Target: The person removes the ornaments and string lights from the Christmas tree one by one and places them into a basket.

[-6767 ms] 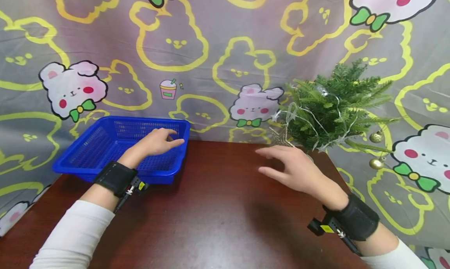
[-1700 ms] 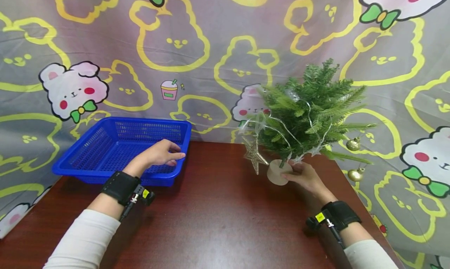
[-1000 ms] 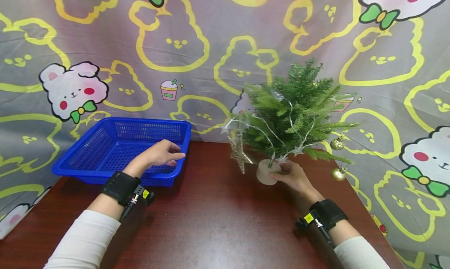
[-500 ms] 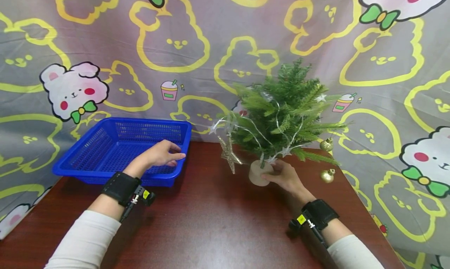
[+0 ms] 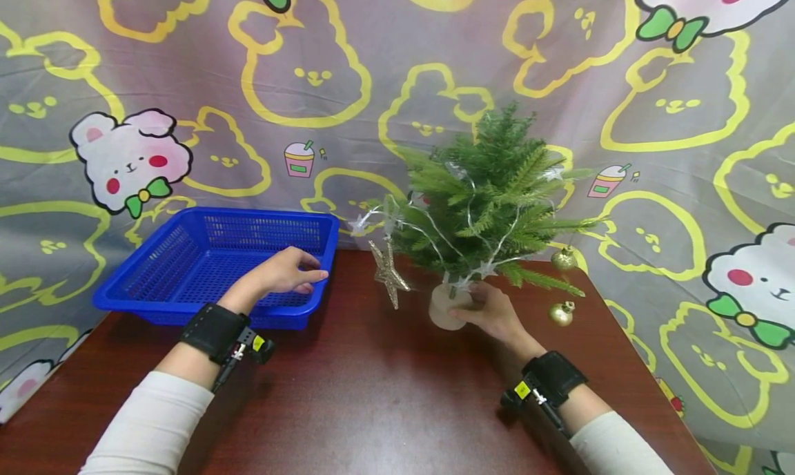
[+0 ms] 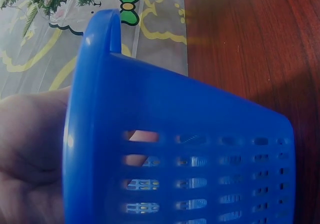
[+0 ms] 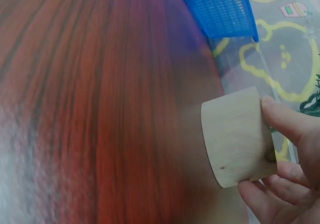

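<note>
My right hand point(image 5: 493, 311) grips the pale round wooden base point(image 7: 240, 141) of a small artificial Christmas tree point(image 5: 484, 192), with the thumb on one side and the fingers on the other. Clear wire with star lights winds through the branches. A gold glitter star point(image 5: 390, 276) hangs low on the left side, and gold baubles point(image 5: 562, 313) on the right. On the left, my left hand point(image 5: 282, 275) holds the near right part of the blue plastic basket point(image 5: 273, 311). Its thumb lies over the rim, and its fingers dip inside, partly visible through the wall holes in the left wrist view.
Both the basket and the tree are on a dark red-brown wooden table point(image 5: 373, 399). Behind them hangs a grey curtain point(image 5: 348, 33) with cartoon rabbits and yellow outlines, close to the table's back edge.
My right hand has come to the tree's base and moved the tree left, towards the basket. My left hand has lowered to the basket rim and stays there.
</note>
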`<state>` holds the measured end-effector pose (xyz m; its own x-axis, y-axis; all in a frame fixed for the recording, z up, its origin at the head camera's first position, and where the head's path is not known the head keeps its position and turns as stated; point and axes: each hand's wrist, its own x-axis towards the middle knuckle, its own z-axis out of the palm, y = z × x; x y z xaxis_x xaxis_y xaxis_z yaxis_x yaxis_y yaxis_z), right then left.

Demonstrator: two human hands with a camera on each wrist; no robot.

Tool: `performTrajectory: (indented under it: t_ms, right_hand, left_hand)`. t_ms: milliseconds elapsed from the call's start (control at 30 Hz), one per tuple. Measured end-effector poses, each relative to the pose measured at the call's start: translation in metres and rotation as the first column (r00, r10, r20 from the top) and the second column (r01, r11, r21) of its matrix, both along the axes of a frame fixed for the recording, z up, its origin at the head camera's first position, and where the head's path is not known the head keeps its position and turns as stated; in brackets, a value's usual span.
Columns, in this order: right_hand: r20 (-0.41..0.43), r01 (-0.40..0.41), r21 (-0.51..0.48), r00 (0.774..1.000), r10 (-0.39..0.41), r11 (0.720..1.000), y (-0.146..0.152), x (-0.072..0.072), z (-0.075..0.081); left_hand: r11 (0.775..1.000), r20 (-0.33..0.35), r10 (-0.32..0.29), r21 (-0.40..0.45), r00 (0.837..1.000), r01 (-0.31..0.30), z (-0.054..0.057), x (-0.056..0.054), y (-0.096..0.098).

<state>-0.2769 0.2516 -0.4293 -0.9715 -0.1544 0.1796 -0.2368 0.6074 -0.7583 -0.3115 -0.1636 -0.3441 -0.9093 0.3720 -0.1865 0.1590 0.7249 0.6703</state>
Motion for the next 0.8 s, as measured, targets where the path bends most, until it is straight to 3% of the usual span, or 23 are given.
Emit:
performTrajectory:
  t_ms: [367, 800]
  right_hand:
    - [0.038, 0.031, 0.007, 0.999, -0.031, 1.000, -0.016, 0.000, 0.000]
    - [-0.023, 0.036, 0.053, 0.999, -0.035, 0.998, -0.030, 0.002, -0.002]
  left_hand:
    - [0.999, 0.005, 0.004, 0.040, 1.000, -0.004, 0.001, 0.001, 0.001]
    - [1.000, 0.001, 0.001, 0.026, 1.000, -0.001, 0.001, 0.002, 0.001]
